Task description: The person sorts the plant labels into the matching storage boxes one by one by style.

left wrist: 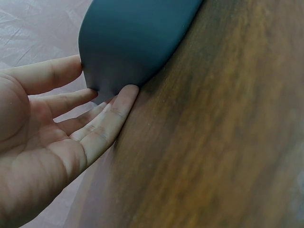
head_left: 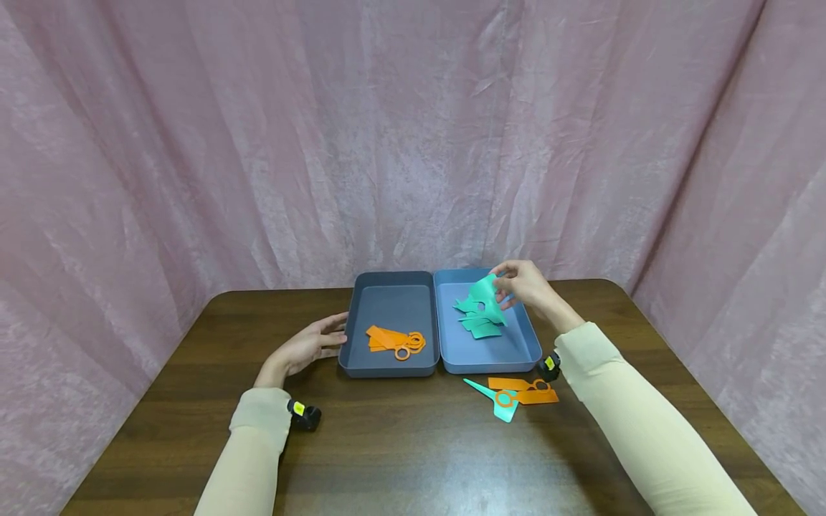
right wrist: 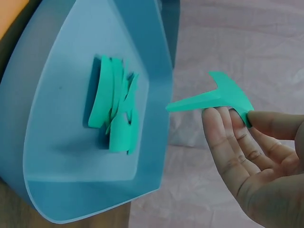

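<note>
My right hand (head_left: 524, 284) is over the light blue tray (head_left: 454, 358), pinching a green paper cutout (right wrist: 213, 98) between thumb and fingers. This piece has a pointed strip and a wider curved end. Below it, several green cutouts (right wrist: 114, 104) lie heaped on the tray floor. My left hand (head_left: 314, 345) rests against the left wall of the dark grey tray (head_left: 396, 304), with its fingertips (left wrist: 127, 92) touching the tray's outer side. Inside that tray lie several orange paper cutouts (head_left: 387, 338) with ring-shaped ends, partly overlapping.
In front of the light blue tray, a green scissor-like cutout (head_left: 506, 411) lies on the wooden table (head_left: 387, 437) with orange ring-ended cutouts (head_left: 538, 396) overlapping it. The trays stand side by side near the far edge. A pink curtain (head_left: 413, 143) hangs behind.
</note>
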`<action>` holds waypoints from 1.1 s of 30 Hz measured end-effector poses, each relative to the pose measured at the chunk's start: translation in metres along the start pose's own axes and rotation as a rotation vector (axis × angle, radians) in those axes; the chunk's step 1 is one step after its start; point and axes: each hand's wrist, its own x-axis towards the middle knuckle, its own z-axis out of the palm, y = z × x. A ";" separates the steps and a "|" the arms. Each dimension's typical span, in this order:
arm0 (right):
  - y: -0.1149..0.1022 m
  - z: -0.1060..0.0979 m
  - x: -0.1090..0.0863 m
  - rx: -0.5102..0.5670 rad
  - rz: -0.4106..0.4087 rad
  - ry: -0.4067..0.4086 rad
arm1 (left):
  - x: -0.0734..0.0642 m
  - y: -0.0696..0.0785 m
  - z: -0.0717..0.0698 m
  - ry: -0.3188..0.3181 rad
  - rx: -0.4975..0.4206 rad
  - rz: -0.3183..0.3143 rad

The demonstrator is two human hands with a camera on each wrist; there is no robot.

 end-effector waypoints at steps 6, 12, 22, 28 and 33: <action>0.003 0.000 0.015 -0.010 0.045 0.002 | 0.000 0.000 0.000 0.002 0.000 0.001; 0.001 0.000 0.028 0.002 0.060 -0.003 | 0.000 0.001 0.000 -0.001 -0.002 0.001; 0.004 0.001 0.036 -0.010 0.119 -0.007 | -0.003 0.003 0.002 0.000 -0.015 -0.002; 0.012 0.002 0.032 -0.147 0.094 0.001 | -0.003 0.003 0.001 -0.008 -0.007 0.003; 0.006 0.002 0.023 -0.204 0.032 -0.014 | -0.003 0.002 -0.001 -0.008 -0.002 0.003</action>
